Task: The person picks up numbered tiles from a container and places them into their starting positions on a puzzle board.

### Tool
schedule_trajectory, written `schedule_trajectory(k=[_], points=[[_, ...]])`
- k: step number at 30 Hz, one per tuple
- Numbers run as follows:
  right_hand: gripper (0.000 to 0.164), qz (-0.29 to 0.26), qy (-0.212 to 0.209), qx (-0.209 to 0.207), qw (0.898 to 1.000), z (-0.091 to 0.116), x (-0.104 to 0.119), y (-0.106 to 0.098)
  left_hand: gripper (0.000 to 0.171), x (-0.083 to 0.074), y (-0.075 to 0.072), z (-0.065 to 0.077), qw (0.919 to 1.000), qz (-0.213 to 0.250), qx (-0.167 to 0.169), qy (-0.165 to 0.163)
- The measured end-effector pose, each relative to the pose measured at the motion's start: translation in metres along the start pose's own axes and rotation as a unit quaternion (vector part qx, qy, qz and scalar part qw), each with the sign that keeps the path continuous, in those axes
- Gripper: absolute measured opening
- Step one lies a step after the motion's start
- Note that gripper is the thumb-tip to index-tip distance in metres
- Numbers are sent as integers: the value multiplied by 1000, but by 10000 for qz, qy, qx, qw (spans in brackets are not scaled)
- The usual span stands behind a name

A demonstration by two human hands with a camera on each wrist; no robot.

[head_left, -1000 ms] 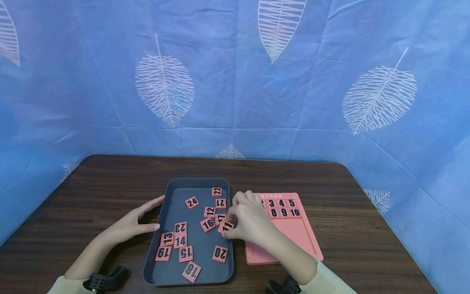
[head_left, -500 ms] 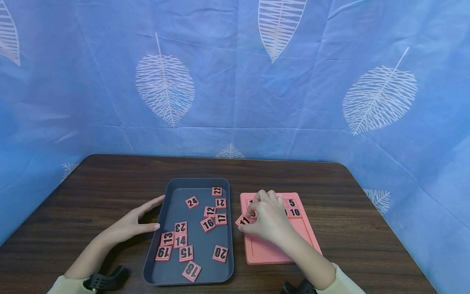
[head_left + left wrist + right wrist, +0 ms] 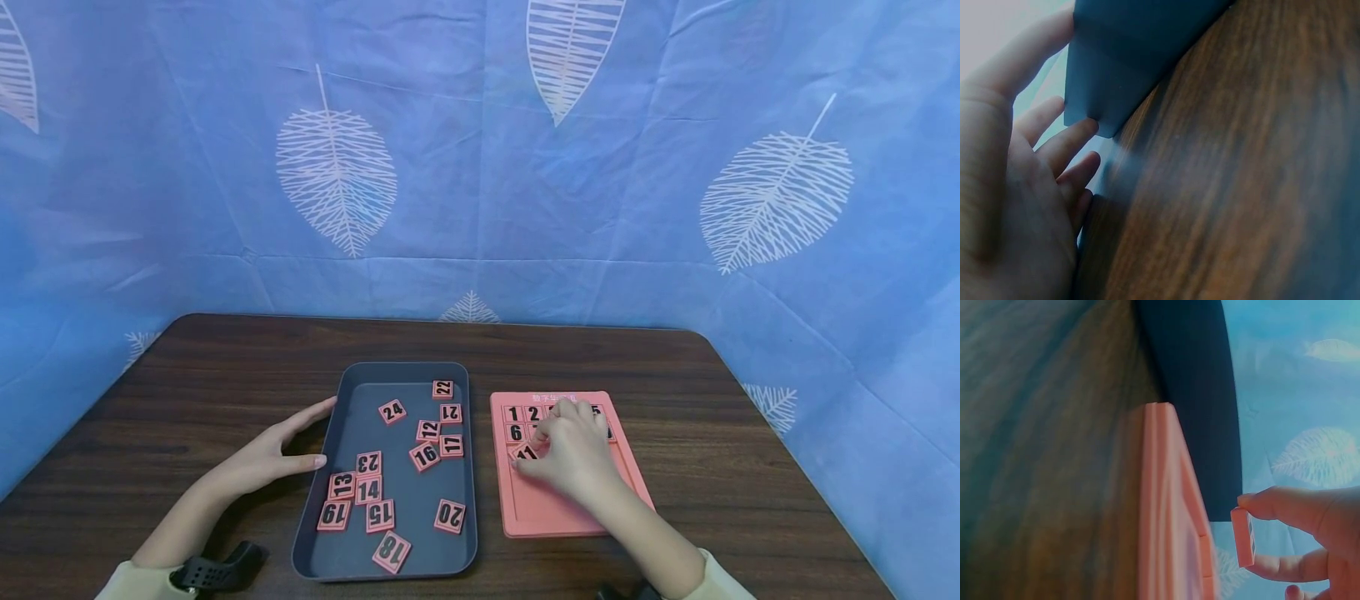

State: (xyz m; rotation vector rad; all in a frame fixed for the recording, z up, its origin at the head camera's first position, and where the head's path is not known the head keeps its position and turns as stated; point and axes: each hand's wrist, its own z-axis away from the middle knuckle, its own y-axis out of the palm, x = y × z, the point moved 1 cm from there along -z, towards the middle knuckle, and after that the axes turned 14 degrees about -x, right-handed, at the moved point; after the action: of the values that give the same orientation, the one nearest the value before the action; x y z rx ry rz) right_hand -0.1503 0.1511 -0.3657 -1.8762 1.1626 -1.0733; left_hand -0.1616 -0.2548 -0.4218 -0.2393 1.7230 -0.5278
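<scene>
My right hand (image 3: pixel 573 450) pinches a pink number tile marked 11 (image 3: pixel 524 452) between thumb and finger. It is over the left side of the pink puzzle board (image 3: pixel 551 512), just below the tile marked 6 (image 3: pixel 513 432). In the right wrist view the tile (image 3: pixel 1243 537) appears edge-on, raised above the board (image 3: pixel 1159 506). My left hand (image 3: pixel 258 457) rests with fingers spread against the left side of the dark grey tray (image 3: pixel 307 550). The left wrist view has its fingertips at the wall of the tray (image 3: pixel 1110 81).
Loose number tiles lie in the tray in varied orientations, among them 24 (image 3: pixel 392 412), 20 (image 3: pixel 450 517) and 18 (image 3: pixel 392 552). Rows of tiles fill the board's upper part, partly behind the right hand. A dark wooden table (image 3: pixel 720 467) bears everything, with a blue leaf-print cloth (image 3: pixel 480 167) behind.
My right hand has carried the 11 tile rightward from above the tray, across the gap, to over the pink board. The left hand and the tray have stayed put.
</scene>
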Motion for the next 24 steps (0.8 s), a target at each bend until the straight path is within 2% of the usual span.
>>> schedule_trajectory(k=[8,17,24], points=[[43,92,196,110,9997,3,-6,9,74,0,0,0,10000,7,-2,-19],[43,-48,316,205,9993,2,-11,19,74,0,-1,0,10000,4,-11,-17],[37,-107,214,452,9987,2,-16,16,74,-1,-1,0,10000,3,14,14]])
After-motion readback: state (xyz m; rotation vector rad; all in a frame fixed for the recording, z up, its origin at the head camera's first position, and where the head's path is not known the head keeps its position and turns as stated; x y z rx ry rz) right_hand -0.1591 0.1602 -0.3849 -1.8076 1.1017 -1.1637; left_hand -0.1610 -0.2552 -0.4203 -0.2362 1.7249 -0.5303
